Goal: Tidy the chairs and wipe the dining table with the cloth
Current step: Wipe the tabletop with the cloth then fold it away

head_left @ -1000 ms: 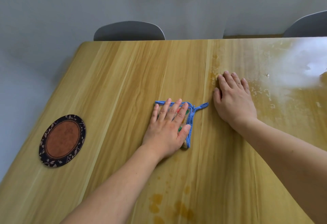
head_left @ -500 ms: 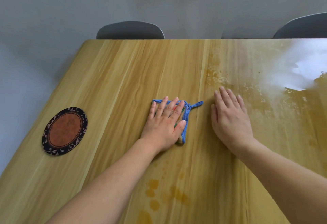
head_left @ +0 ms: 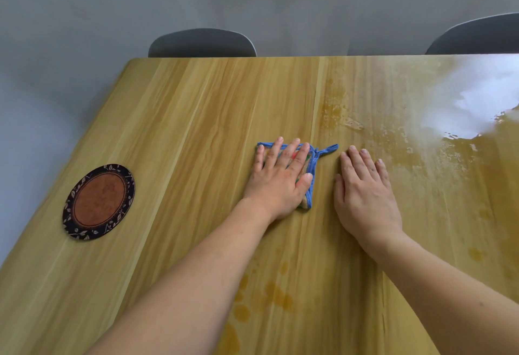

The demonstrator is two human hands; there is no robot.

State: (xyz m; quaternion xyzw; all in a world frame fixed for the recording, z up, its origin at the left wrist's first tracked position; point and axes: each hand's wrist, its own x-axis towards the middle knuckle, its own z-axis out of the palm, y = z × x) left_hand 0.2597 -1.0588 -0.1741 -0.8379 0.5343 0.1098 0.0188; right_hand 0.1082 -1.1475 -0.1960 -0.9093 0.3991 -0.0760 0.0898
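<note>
A long counter (head_left: 174,141) of pale yellow wood-grain laminate fills the view, and on it, near the middle, lies the small folded cloth (head_left: 311,186) with its bright blue bound edge and a blue hanging loop poking out toward 2 o'clock. The left hand (head_left: 280,183) lies flat on top of this cloth, palm down, its grip spread: the four fingers are straight and reach to the cloth's far edge, and the thumb lies along the blue edge at the cloth's 3 o'clock side. Only the far edge, the right edge and the loop of the cloth show from under the hand. Just beside it, at 3 o'clock and apart from the cloth, the right hand (head_left: 365,194) rests palm down on the bare wood, its grip likewise flat, fingers straight and close together, holding nothing. From the hands toward 2 o'clock the counter is wet and shiny, with a white glare on the surface near the right margin. At 6 o'clock of the cloth, between the two forearms, darker amber spots mark the wood. Well apart at 9 o'clock sits an oval coaster (head_left: 98,202), brown in the middle with a dark rim printed with pale leaves. Beyond the counter's far edge, at 12 o'clock, the rounded back of a grey chair (head_left: 202,43) rises against a grey wall, and a second grey chair back (head_left: 477,35) shows at 1 o'clock.
</note>
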